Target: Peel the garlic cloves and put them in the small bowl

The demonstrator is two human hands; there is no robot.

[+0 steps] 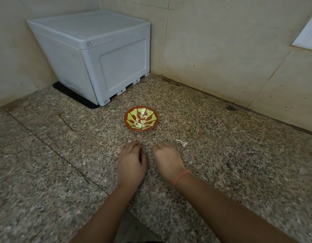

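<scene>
While the small bowl [126, 115] of peeled garlic cloves [139, 124] stands straight ahead on the surface [64, 155], nearer the left hand [132, 162], that hand rests loosely curled. The right hand [166, 158] is fisted, contents indeterminable.

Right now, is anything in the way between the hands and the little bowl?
No, nothing visible is. Only bare counter lies between the left hand, the right hand and the small bowl. The scrap of garlic skin lies off to the right, and the grey box sits behind.
</scene>
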